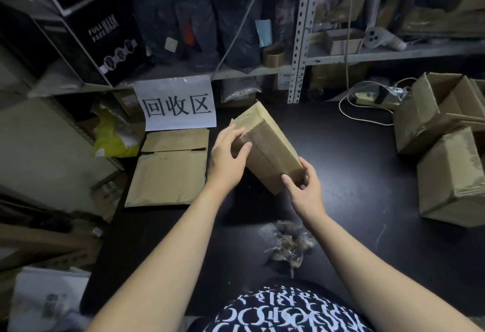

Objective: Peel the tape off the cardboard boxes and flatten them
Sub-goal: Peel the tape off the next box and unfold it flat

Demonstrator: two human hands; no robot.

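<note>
A small brown cardboard box [270,148] with a strip of tape along its top is held tilted above the black table [354,169]. My left hand [228,153] grips its far left end, thumb on the side face. My right hand [304,190] pinches the near right corner, fingers curled round the edge. A crumpled wad of peeled tape [288,242] lies on the table near me. Flattened cardboard [170,169] is stacked at the table's left edge.
Several unflattened boxes [446,153] stand at the right. A white sign with characters [178,103] hangs from the metal shelf [299,32] behind. White cable and a power strip [372,95] lie at the back right. Clutter fills the floor at left.
</note>
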